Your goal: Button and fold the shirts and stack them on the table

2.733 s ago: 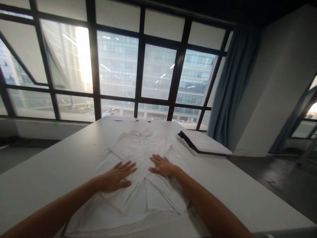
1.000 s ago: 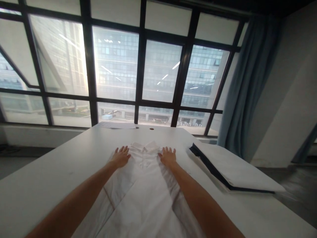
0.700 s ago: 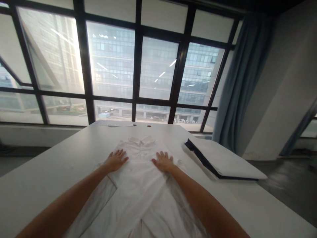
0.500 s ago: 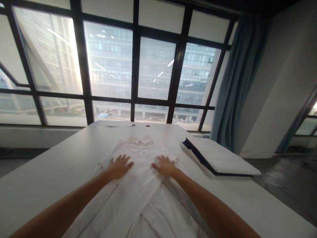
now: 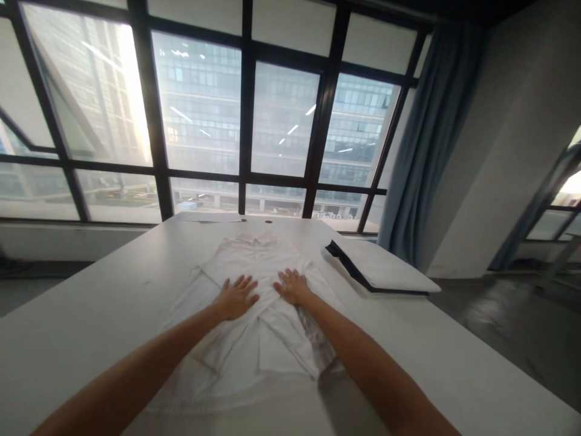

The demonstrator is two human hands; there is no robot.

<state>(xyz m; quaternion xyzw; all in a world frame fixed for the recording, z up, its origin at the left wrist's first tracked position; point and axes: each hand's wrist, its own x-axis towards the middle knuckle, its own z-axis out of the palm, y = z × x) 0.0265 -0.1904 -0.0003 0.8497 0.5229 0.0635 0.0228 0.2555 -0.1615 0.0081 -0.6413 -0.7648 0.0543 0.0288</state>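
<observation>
Hands drawn back from collar, white shirt beneath fingers

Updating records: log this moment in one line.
left hand: flat on white shirt | right hand: flat on shirt | white bundle: on table, right of shirt

Black-framed windows, bright daylight, blue curtain, white table, grey floor

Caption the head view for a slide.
Left hand and right hand rest on a white shirt spread over a white table.
</observation>
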